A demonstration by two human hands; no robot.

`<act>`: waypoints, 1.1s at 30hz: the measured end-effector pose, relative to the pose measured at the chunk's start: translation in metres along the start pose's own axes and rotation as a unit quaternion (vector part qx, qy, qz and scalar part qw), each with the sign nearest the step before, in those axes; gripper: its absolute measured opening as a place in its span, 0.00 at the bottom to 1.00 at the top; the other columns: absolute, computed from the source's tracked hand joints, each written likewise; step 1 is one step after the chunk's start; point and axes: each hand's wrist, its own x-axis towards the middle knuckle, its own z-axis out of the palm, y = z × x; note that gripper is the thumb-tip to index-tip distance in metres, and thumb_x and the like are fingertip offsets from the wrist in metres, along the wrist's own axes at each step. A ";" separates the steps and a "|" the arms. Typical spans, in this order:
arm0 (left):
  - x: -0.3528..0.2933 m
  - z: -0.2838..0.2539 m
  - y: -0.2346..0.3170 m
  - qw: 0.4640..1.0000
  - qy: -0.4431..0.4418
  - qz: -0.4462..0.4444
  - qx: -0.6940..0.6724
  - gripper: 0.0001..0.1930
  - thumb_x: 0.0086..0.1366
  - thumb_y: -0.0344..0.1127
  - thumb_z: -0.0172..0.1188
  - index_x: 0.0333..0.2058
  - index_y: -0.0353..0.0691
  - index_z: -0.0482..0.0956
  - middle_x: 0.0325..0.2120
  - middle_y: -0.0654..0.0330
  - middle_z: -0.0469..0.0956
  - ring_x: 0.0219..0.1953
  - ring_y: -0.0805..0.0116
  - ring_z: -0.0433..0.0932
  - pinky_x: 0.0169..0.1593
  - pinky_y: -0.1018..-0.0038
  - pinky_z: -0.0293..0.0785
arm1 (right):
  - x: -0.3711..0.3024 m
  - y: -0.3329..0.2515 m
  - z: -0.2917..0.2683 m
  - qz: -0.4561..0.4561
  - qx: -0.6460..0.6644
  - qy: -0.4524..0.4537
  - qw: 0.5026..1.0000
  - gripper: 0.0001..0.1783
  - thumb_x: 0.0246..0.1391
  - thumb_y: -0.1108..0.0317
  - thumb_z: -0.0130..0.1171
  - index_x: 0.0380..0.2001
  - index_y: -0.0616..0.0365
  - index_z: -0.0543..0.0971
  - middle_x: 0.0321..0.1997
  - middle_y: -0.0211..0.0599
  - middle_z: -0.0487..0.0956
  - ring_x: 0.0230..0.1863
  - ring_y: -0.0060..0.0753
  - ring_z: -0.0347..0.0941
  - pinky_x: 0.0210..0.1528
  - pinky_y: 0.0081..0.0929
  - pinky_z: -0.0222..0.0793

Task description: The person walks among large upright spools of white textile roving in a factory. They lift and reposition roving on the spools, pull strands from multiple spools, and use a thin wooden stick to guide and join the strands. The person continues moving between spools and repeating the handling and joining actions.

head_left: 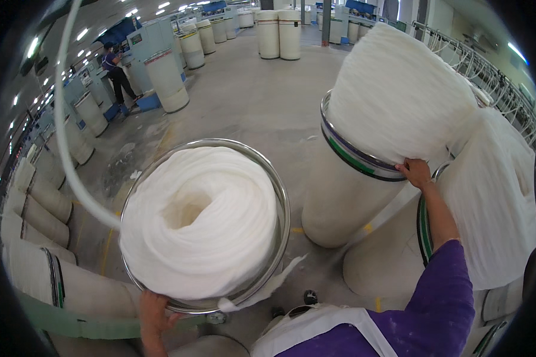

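Note:
A tall can with a shiny metal rim (284, 208) stands in front of me on the left, filled with a thick coil of white fibre sliver (238, 196) that has a hole in its middle. My left hand (155, 312) grips the near edge of that rim. My right arm reaches out to a second can (345, 190), banded green and black below its rim, with white sliver (399, 95) bulging high above it. The fingers of my right hand (418, 171) curl over this rim, just under the sliver. A loose wisp of sliver (271, 291) hangs over the left can's near edge.
Close on the right stands another overfull can (387, 250). A pale sliver strand (65, 131) runs down to the left can. More cans (89, 288) and a green rail (95, 324) lie at left. A person (116, 74) stands by machines farther back.

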 end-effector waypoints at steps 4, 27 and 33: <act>-0.021 -0.011 -0.013 0.999 -0.033 -0.007 0.042 0.29 0.51 0.61 0.60 0.34 0.37 0.73 0.34 0.51 0.70 0.39 0.46 0.68 0.43 0.54 0.64 | -0.014 -0.023 -0.001 -0.006 -0.074 0.029 0.997 0.33 0.55 0.37 0.48 0.24 0.61 0.78 0.28 0.48 0.79 0.34 0.52 0.74 0.43 0.44 0.66; 0.004 0.045 0.188 0.974 0.209 -0.037 0.079 0.26 0.62 0.59 0.54 0.31 0.37 0.78 0.18 0.54 0.71 0.17 0.52 0.67 0.21 0.61 0.59 | 0.007 -0.296 0.015 0.039 0.260 -0.058 0.963 0.32 0.61 0.45 0.40 0.30 0.66 0.79 0.32 0.55 0.79 0.36 0.56 0.76 0.42 0.50 0.70; -0.002 0.050 0.173 0.977 0.199 -0.036 0.066 0.24 0.60 0.59 0.55 0.32 0.39 0.78 0.21 0.56 0.74 0.20 0.53 0.70 0.23 0.61 0.61 | -0.007 -0.321 0.017 -0.185 0.385 -0.058 0.902 0.28 0.63 0.49 0.42 0.43 0.67 0.75 0.48 0.56 0.75 0.50 0.55 0.71 0.54 0.44 0.65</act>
